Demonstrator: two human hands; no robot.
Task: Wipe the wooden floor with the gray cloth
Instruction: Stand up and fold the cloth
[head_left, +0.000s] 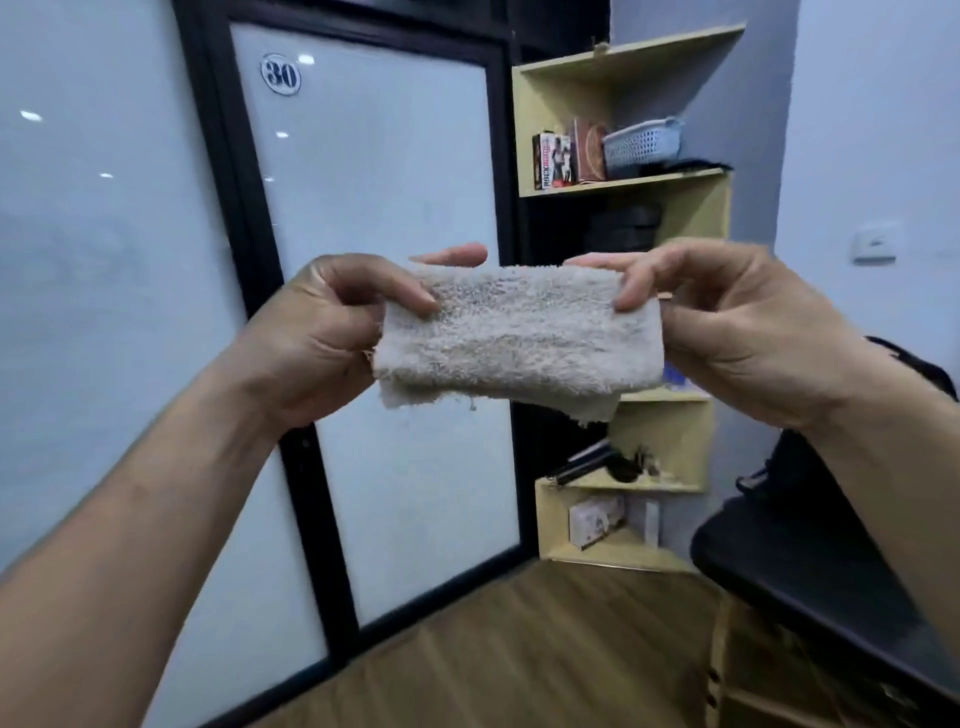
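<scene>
I hold a fluffy gray cloth (519, 335), folded into a thick rectangle, up in front of me at chest height. My left hand (332, 332) pinches its left end between thumb and fingers. Its right end is pinched by my right hand (727, 322). The cloth hangs well above the wooden floor (519, 649), which shows at the bottom of the view.
A frosted glass door (374, 260) with black frame and a "30" sticker stands ahead. A yellow corner shelf (691, 218) holds books, a basket (641, 143) and small items. A black table edge (810, 571) juts in at the lower right.
</scene>
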